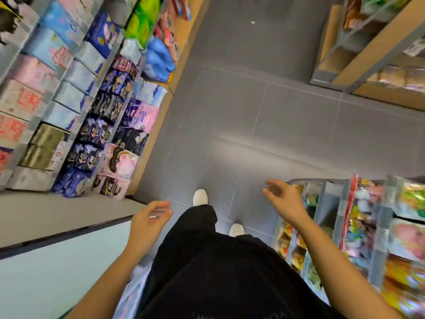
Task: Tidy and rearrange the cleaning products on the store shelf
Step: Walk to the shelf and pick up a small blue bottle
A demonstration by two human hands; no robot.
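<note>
I look down a store aisle over my own black clothes and white shoes. My left hand (150, 218) hangs over the floor near a pale wall, fingers loosely curled, holding nothing. My right hand (281, 195) is raised in front of a low shelf rack (326, 199) of colourful packets, fingers relaxed and empty. On the left, a tall shelf (76, 125) carries rows of boxed and bagged packs in blue, pink, purple and green. No product is in either hand.
Grey tiled floor (253, 107) runs up the middle of the aisle. A wooden-edged shelf unit (368, 65) with packaged goods stands at the upper right. A pale wall or counter surface (57, 261) fills the lower left.
</note>
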